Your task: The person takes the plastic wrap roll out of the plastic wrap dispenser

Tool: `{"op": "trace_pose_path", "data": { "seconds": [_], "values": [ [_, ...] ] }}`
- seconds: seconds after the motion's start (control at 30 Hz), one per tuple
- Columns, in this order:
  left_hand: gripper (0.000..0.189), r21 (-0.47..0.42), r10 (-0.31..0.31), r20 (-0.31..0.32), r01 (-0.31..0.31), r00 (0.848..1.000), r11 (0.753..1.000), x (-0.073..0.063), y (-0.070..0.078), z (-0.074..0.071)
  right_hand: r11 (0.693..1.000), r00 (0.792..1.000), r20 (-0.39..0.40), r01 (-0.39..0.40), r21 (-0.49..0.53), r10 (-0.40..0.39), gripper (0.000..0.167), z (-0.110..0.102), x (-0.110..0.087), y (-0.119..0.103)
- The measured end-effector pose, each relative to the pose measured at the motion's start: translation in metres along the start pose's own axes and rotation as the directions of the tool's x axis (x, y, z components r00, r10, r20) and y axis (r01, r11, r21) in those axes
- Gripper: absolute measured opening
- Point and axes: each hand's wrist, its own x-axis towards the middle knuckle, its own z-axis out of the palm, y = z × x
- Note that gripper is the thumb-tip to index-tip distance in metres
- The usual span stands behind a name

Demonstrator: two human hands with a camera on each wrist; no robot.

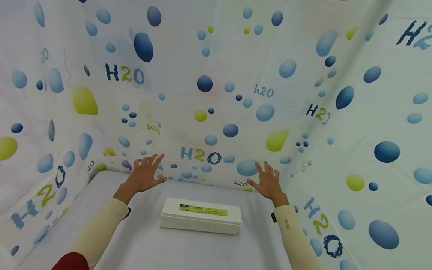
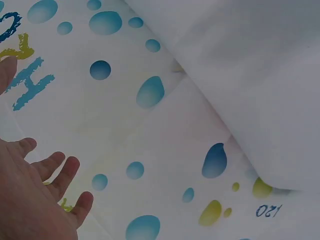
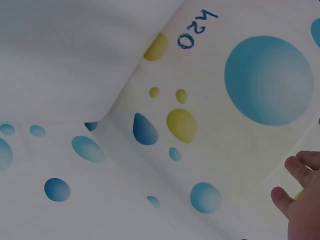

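Observation:
A long white lidded box (image 1: 201, 216) with a yellow-green printed label (image 1: 203, 210) lies on the white table. Beyond its left end, my left hand (image 1: 144, 174) is raised above the table with fingers spread and nothing in it. My right hand (image 1: 269, 182) is held up the same way past the box's right end, palm toward the middle, also holding nothing. In the left wrist view the fingers (image 2: 65, 177) of the left hand spread before the curtain. Only part of the right hand (image 3: 305, 200) shows at the right wrist view's edge.
A white curtain (image 1: 175, 93) printed with blue and green drops and "H2O" hangs behind the table and along both sides. The white table (image 1: 141, 240) extends around the box, its back edge close to the curtain. Something dark red (image 1: 71, 261) shows at bottom left.

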Motion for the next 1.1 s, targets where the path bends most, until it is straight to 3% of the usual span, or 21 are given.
{"op": "trace_pose_path", "data": {
  "seconds": [0.33, 0.5, 0.8, 1.1],
  "values": [
    [0.088, -0.176, 0.018, 0.08, -0.003, 0.997, 0.984, -0.029, -0.004, 0.011, 1.0, 1.0, -0.005, 0.001, 0.014, -0.001, 0.092, -0.001, -0.01, -0.011],
    [0.091, -0.224, 0.005, 0.125, 0.023, 0.992, 0.974, -0.047, -0.007, 0.021, 1.0, 1.0, 0.011, -0.018, 0.019, 0.018, 0.093, 0.002, -0.019, -0.017],
    [0.116, -0.263, 0.005, 0.133, 0.031, 0.991, 0.964, -0.065, -0.005, 0.036, 0.999, 0.999, 0.029, -0.018, 0.028, 0.017, 0.089, 0.006, -0.025, -0.025],
    [0.122, -0.261, -0.03, 0.219, 0.088, 0.975, 0.961, -0.077, -0.005, 0.048, 0.999, 0.998, 0.049, -0.032, 0.034, 0.03, 0.093, 0.011, -0.027, -0.028]
  ]
}}
